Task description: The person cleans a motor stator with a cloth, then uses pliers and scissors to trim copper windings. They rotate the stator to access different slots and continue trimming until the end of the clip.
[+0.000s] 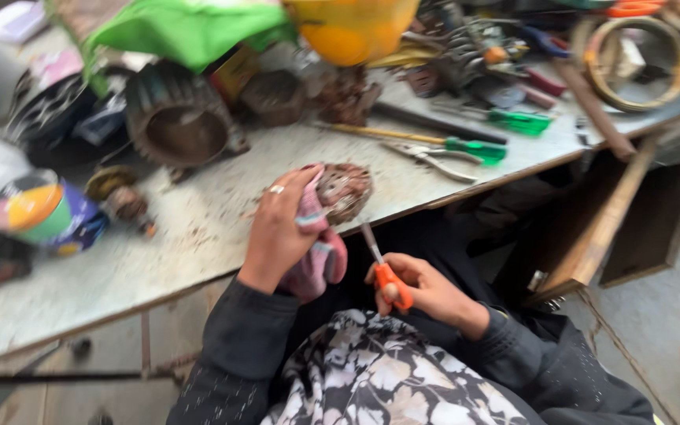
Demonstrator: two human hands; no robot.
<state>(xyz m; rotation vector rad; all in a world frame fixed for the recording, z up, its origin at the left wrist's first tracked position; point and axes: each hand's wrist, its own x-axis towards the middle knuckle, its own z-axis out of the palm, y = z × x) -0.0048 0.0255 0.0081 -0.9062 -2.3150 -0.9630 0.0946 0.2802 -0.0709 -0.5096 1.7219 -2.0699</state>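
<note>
Two hands busy at the bench edge: the left hand (pixel 277 228) presses a pink cloth (pixel 320 260) around a brown wound coil (pixel 344 191) resting on the table (pixel 198 236), fingers curled over it; the right hand (pixel 423 290) is closed on orange-handled scissors (pixel 383 271), blades up. That coil looks stiff, heavyish, its fine wires easily snagged, so the padded rim seems the safest hold. Behind, a round metal housing (pixel 179 126) gapes, hollow as far as the blur shows

Green-handled screwdrivers (pixel 474 147), pliers (pixel 428 160), motor housing (pixel 179 122) on workbench (pixel 120 267).

Rusty round coil (pixel 345 190) in pink cloth (pixel 318 253), table edge.
</note>
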